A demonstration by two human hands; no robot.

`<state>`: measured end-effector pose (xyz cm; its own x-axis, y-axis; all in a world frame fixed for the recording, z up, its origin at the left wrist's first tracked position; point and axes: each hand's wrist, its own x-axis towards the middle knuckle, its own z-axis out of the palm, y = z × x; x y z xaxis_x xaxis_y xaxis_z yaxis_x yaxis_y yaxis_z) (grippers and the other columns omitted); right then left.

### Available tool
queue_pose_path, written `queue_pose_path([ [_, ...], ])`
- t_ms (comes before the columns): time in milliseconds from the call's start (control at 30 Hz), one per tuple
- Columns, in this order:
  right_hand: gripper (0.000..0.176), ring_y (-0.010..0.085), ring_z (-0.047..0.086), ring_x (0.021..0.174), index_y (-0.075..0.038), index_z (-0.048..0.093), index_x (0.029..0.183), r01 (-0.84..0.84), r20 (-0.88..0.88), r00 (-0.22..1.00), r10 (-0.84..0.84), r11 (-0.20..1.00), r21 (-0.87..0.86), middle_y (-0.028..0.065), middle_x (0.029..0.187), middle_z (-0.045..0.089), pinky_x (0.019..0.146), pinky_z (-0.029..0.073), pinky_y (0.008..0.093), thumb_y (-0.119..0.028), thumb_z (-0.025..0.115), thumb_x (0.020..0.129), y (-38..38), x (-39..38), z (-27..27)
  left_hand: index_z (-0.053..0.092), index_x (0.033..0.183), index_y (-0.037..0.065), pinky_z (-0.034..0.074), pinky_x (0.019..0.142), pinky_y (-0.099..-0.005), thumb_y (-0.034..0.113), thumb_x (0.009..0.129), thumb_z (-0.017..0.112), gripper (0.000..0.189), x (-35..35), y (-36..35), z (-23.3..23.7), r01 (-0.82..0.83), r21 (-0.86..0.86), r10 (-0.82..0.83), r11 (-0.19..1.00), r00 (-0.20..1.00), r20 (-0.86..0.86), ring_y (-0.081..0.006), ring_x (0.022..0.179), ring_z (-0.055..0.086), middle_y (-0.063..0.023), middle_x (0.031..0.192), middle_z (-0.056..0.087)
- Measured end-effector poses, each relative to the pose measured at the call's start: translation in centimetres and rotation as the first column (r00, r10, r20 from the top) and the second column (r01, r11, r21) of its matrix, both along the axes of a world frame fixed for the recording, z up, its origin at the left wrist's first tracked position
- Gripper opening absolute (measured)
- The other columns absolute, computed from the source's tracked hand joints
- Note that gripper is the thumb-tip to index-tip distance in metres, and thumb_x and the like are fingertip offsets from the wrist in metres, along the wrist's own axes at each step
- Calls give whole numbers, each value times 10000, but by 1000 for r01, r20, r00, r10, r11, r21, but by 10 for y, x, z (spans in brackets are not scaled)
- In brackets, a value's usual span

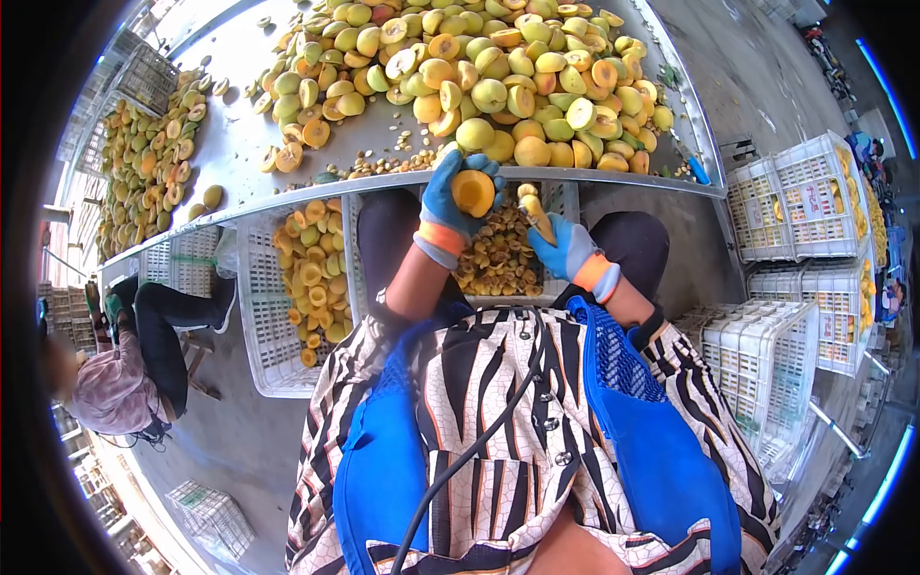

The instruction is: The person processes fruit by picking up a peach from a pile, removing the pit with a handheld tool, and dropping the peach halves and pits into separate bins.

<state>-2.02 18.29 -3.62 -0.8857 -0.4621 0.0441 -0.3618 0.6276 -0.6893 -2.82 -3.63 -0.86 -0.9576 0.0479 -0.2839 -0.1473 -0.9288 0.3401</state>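
Observation:
My left hand (458, 196), in a blue and grey glove with an orange cuff, is closed around a yellow peach half (473, 193). Its cut face points up and shows a hollow with no stone in it. To the right, my gloved right hand (565, 251) grips a short tool with a rounded, light wooden-looking handle (537, 213); its working end is hard to make out. Both hands are just in front of the metal table edge (383, 180), over a crate of peach scraps and small pieces (498, 257) between my knees.
Piled peaches (489, 94), whole and halved, cover the metal table, with loose stones (383, 165) near its edge. A white crate of peach halves (316, 278) stands at left. Stacked crates (781, 206) stand at right. Another person (125, 383) sits at far left.

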Motion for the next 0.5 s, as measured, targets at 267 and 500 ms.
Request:
queue_pose_path([
  [267,280,451,603,736,-54,560,940,-214,143,976,166,861,461,254,775,628,660,474,518,-315,592,845,-10,-12,-12,617,1047,-25,523,747,-352,268,958,489,331,74,-118,28,-386,-747,362,542,909,-206,-222,888,630,-122,919,665],
  [500,320,444,599,722,-56,572,872,-70,207,977,44,991,118,252,749,613,610,464,495,-370,613,833,-31,7,-26,608,1134,-39,448,914,-319,313,874,568,440,51,-257,6,-73,-897,630,-435,688,-361,-258,1035,610,-203,1087,645],
])
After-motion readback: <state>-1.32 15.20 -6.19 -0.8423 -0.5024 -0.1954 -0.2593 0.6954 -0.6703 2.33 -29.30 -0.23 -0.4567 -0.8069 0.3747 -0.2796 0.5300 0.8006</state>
